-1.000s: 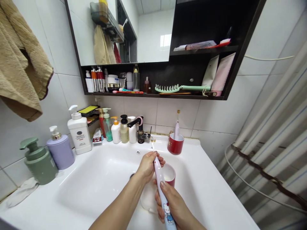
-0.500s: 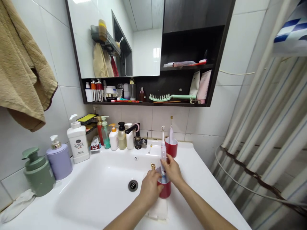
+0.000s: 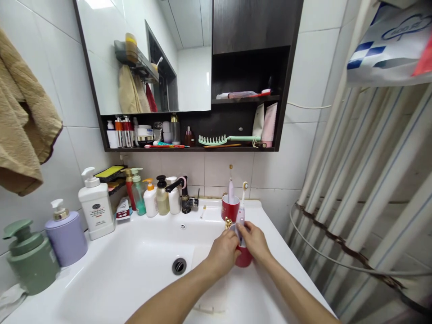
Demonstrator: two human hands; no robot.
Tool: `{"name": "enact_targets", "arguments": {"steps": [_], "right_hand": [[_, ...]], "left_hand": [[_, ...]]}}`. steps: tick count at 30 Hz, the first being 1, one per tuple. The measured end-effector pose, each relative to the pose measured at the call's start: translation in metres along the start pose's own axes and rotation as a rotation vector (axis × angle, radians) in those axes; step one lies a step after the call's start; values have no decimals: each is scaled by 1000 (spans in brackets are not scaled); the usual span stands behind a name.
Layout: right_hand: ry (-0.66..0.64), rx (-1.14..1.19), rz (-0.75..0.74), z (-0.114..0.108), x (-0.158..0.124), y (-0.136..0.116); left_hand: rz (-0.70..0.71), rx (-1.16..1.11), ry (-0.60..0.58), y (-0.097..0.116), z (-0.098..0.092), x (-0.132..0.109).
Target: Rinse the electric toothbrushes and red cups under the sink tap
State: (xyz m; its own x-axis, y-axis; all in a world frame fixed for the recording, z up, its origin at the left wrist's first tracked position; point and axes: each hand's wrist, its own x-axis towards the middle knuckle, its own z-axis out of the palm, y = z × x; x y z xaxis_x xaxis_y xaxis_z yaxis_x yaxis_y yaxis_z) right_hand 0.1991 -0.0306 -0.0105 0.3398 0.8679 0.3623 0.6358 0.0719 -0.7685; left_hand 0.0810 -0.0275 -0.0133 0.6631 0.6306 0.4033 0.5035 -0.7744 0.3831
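In the head view, the left hand (image 3: 224, 253) is closed on the left side of a red cup (image 3: 245, 257), its fingers at the rim. The right hand (image 3: 255, 240) is bent around the cup's other side, thumb against the handle of a toothbrush (image 3: 240, 215); whether it grips brush, cup or both, I cannot tell. The toothbrush stands in the cup between the hands, leaning slightly right, its head above them. A gold handle (image 3: 228, 222) shows just beyond the left fingers.

Beyond the hands stands a second cup (image 3: 230, 210), also red, with another brush (image 3: 231, 191) upright in it. Farther left of that, a loose brush head (image 3: 203, 212) lies on the rim of the basin (image 3: 135, 252), near the tap (image 3: 185, 198). The drain (image 3: 179, 266) is left of the left hand. Well to the left of both hands, pump bottles line the basin's edge, among them a purple one (image 3: 67, 240). Above and beyond the hands, a green hairbrush (image 3: 216, 140) lies in the cabinet (image 3: 192, 149). Pipes (image 3: 354, 180) run well to the right.
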Motion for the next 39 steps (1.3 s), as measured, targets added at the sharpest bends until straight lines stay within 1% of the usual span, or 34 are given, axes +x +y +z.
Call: {"name": "enact_targets", "arguments": {"steps": [3, 5, 8, 11, 14, 16, 18, 20, 21, 23, 26, 29, 31, 33, 35, 37, 39], "right_hand": [[28, -92, 36, -27, 21, 3], [38, -157, 67, -40, 37, 7], [28, -245, 115, -48, 60, 18], [0, -305, 157, -47, 83, 30], [-31, -333, 181, -43, 102, 38], [-60, -339, 183, -41, 112, 41], [-89, -338, 179, -40, 118, 43], [-109, -335, 173, -41, 120, 44], [-111, -333, 170, -42, 119, 43], [-99, -333, 164, -44, 116, 41], [-14, -334, 148, -49, 108, 32], [147, -328, 122, -49, 95, 19], [216, -306, 75, -43, 82, 10], [200, -267, 2, -29, 63, 2], [116, -221, -73, -10, 40, -5], [14, -178, -122, 13, 15, -8], [-54, -146, -138, 34, -7, -9]], "left_hand": [[91, 38, 24, 11, 2, 32], [135, 56, 24, 14, 7, 54], [151, 83, 4, 12, 16, 82], [135, 118, -11, 6, 26, 104], [115, 137, -15, -2, 32, 119], [84, 157, 20, -9, 31, 124], [-7, 218, 81, -18, 27, 126], [-117, 288, 110, -29, 21, 125], [-158, 312, 101, -33, 17, 124], [-190, 322, 60, -40, 10, 119], [-203, 319, 35, -43, 2, 102], [-210, 322, 34, -40, -4, 73], [-221, 317, 34, -37, -6, 46], [-255, 295, 22, -36, -6, 19], [-310, 272, 8, -36, -5, -5], [-370, 251, 2, -36, -2, -24], [-406, 224, 7, -36, 2, -38]]}}
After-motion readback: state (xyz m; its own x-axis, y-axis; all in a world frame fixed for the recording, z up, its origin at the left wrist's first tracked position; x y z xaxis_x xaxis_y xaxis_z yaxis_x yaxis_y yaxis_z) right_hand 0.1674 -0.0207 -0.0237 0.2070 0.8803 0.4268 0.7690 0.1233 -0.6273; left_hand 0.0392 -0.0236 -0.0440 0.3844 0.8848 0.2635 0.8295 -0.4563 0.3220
